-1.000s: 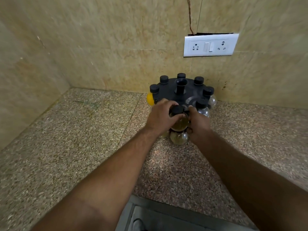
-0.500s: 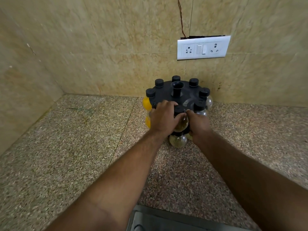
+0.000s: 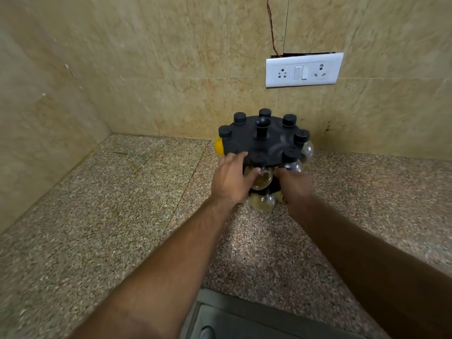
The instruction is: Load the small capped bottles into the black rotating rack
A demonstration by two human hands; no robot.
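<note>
Though open, left hand [image 3: 232, 183] against bottle [image 3: 264, 181].

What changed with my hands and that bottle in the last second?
The left hand loosened off the front bottle, its fingers spread onto the black rack. The bottle's cap went under the rack's front edge. The right hand stays beside the bottle; the other bottles stay put.

**A home kitchen corner**

A speckled granite counter [image 3: 97, 216] meets beige wall tiles [image 3: 171, 69] in a corner. A white switch-and-socket plate [image 3: 303, 69] is fixed to the back wall above a black rack [image 3: 269, 145] of small capped bottles [image 3: 263, 205], some holding what looks like spices. A steel rim [image 3: 244, 303], perhaps a sink's, edges the counter.
</note>
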